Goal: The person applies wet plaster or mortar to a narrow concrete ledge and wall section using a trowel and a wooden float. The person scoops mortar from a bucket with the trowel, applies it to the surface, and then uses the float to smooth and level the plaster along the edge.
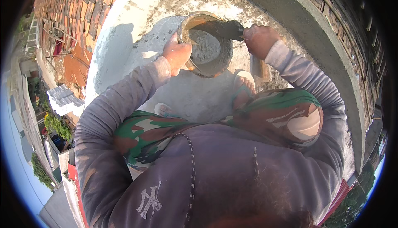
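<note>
A round, brown-and-grey bucket with a mortar-crusted rim (212, 68) stands on a sunlit, pale, rough concrete surface (166, 89), just in front of a crouching person's feet. Inside lies wet-looking grey mortar (206, 48), partly in shadow; its depth cannot be made out. The person's left hand (177, 54) grasps the bucket's left rim, its fingers curled, some tips out of sight. The right hand (261, 41) is clenched around the handle end of a dark, flat metal trowel (230, 30), its blade reaching over the bucket's right rim; the fist hides the grip. Below that hand, a brown, straight-edged, wood-like piece (259, 67) is partly covered and hard to identify. Green-brown camouflage trousers (277, 116) hide part of the sandalled feet (243, 88). A cracked white emblem of interlaced letters (149, 201) marks the dusty grey-purple sweatshirt (232, 161), which the lower edge cuts off. Weathered orange roof tiles (83, 8) slope at upper left, cropped by the lens's black rim.
</note>
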### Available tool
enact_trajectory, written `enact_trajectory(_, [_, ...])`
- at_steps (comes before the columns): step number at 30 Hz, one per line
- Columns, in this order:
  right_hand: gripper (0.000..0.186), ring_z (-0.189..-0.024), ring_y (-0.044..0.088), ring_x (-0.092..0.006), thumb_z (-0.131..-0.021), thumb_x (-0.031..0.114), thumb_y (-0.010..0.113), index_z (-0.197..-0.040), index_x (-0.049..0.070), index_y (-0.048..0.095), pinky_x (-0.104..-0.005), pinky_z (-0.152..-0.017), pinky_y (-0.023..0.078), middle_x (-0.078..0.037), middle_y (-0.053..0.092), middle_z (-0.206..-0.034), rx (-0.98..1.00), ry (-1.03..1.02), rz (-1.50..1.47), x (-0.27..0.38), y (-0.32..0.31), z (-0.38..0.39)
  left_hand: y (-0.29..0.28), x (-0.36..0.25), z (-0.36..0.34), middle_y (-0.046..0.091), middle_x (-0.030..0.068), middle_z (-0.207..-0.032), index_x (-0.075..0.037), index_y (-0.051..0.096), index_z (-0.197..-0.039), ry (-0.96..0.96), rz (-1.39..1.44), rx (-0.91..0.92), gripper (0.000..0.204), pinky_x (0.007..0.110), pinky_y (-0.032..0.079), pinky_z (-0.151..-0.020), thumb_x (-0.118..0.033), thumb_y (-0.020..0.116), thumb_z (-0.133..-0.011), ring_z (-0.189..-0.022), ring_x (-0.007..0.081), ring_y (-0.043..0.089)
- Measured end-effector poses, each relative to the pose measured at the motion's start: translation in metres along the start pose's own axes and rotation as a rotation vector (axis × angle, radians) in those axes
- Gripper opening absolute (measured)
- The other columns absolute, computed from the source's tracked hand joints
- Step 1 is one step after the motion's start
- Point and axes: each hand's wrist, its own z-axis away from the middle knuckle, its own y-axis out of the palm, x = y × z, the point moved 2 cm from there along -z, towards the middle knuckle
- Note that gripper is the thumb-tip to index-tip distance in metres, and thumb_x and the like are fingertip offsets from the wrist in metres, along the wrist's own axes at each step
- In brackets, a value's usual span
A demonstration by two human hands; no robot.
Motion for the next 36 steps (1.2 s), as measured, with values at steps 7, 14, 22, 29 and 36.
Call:
enact_trajectory(7, [0.045, -0.110, 0.069, -0.0374, -0.093, 0.040, 0.061, -0.118, 0.004, 0.073, -0.0459, -0.095, 0.054, -0.024, 0.073, -0.109, 0.265, 0.072, -0.432, -0.037, 0.094, -0.011, 0.057, -0.065, 0.046, 0.056, 0.0103, -0.130, -0.013, 0.036, -0.152, -0.134, 0.060, -0.122, 0.062, 0.068, 0.052, -0.095, -0.003, 0.053, -0.093, -0.117, 0.0311, 0.061])
enact_trajectory(14, [0.035, -0.077, 0.062, -0.0203, -0.093, 0.038, 0.068, -0.094, 0.003, 0.072, -0.0383, -0.072, 0.049, -0.009, 0.066, -0.077, 0.162, 0.107, -1.030, -0.070, 0.139, 0.031, 0.052, -0.067, 0.037, 0.056, 0.0128, -0.130, -0.011, 0.034, -0.151, -0.131, 0.134, -0.062, 0.062, 0.064, 0.055, -0.094, -0.001, 0.052, -0.092, -0.115, 0.0333, 0.063])
enact_trajectory(22, [0.023, -0.066, 0.058, -0.0125, -0.094, 0.028, 0.070, -0.094, 0.005, 0.075, -0.0319, -0.060, 0.044, -0.001, 0.063, -0.068, 0.237, 0.119, -1.221, -0.117, 0.099, 0.104, 0.022, -0.054, 0.036, 0.059, 0.0165, -0.128, -0.011, 0.033, -0.146, -0.290, 0.131, -0.059, 0.054, 0.055, 0.061, -0.088, -0.011, 0.052, -0.095, -0.108, 0.0369, 0.070])
enact_trajectory(29, [0.029, -0.053, 0.060, -0.0152, -0.093, 0.030, 0.071, -0.104, 0.005, 0.077, -0.0334, -0.048, 0.052, -0.007, 0.067, -0.070, 0.180, 0.721, -1.328, -0.256, 0.164, 0.180, 0.042, -0.073, 0.034, 0.060, 0.0138, -0.127, -0.013, 0.041, -0.139, -0.262, -0.009, -0.027, 0.046, 0.050, 0.063, -0.082, -0.012, 0.051, -0.094, -0.105, 0.0329, 0.071])
enact_trajectory(36, [0.033, -0.051, 0.055, -0.0096, -0.098, 0.034, 0.069, -0.099, 0.001, 0.075, -0.0282, -0.047, 0.042, -0.003, 0.060, -0.063, -0.242, 0.596, -1.065, -0.262, 0.006, 0.240, 0.044, -0.078, 0.040, 0.058, 0.0123, -0.123, -0.012, 0.042, -0.139, -0.264, 0.089, -0.074, 0.049, 0.051, 0.064, -0.077, -0.009, 0.054, -0.092, -0.106, 0.0318, 0.068])
